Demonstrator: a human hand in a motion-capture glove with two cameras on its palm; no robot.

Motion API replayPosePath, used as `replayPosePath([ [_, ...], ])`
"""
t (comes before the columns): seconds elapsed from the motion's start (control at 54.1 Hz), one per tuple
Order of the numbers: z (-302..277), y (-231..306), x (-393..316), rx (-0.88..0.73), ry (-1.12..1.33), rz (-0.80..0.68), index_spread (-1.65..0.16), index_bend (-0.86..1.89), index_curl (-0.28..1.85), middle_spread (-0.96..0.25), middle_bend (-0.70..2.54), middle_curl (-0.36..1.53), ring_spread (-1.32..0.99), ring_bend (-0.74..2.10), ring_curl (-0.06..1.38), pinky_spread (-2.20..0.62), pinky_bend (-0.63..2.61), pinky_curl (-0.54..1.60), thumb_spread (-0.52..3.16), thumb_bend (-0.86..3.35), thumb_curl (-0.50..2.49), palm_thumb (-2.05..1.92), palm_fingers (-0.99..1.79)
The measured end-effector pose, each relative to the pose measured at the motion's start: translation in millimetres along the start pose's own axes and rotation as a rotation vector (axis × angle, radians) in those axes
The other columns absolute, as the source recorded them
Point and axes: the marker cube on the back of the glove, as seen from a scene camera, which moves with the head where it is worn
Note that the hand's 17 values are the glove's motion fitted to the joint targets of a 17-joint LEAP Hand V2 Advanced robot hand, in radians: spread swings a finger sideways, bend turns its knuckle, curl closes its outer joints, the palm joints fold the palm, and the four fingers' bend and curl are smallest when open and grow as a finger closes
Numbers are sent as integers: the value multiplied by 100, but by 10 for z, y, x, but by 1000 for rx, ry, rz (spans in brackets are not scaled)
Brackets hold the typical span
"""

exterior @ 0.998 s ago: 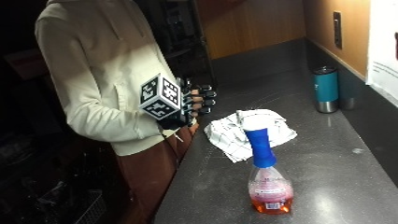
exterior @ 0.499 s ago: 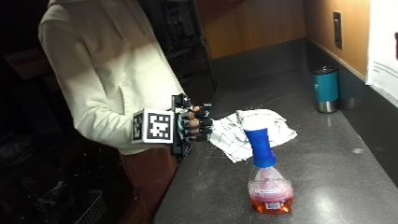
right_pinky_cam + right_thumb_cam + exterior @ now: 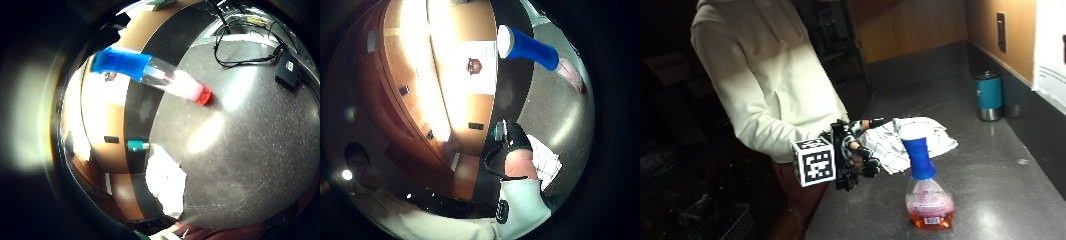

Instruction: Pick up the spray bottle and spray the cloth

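Right hand: the gloved right hand (image 3: pixel 854 160) is raised at the near edge of the dark countertop (image 3: pixel 1013 200), just in front of the person's cream sweatshirt (image 3: pixel 766 85); its fingers (image 3: pixel 866 164) are loosely curled and hold nothing.

Spray bottle: the spray bottle (image 3: pixel 925 185) stands upright on the countertop, with a blue neck and a clear body holding orange-red liquid; it is near the gloved hand, on the side the fingers face, and apart from it, not touched.

Bottle in palm views: the little finger side palm view shows the bottle (image 3: pixel 150 74) whole, from blue neck to red base, standing on the speckled countertop (image 3: pixel 250 150) with open surface between it and the camera; the thumb side palm view shows its blue neck (image 3: pixel 527 50) as well.

Cloth: the white checked cloth (image 3: pixel 906 142) lies crumpled on the countertop, behind the bottle and just beside the gloved fingers; from the outside view I cannot tell whether it touches them.

Left hand: the thumb side palm view shows a bare hand (image 3: pixel 520 162) at the edge of the cloth (image 3: pixel 545 162).

Tumbler: a teal tumbler (image 3: pixel 989 95) stands by the back wall, well apart from hand and bottle.

Other: a black cable and a small black box (image 3: pixel 287 70) lie on the countertop beyond the bottle.
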Motion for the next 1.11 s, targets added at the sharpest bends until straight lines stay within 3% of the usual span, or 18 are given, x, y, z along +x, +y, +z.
replayPosePath([
  [0.869, 513, -587, 174, 37, -147, 255, -27, 12, 20, -2, 25, 37, -1, 40, 31, 10, 43, 36, 86, -3, 49, 80, 16],
  [1.109, 670, -806, 235, 22, -87, 289, -27, 12, 20, -2, 31, 38, 1, 35, 30, 12, 38, 35, 84, -4, 47, 78, 8],
])
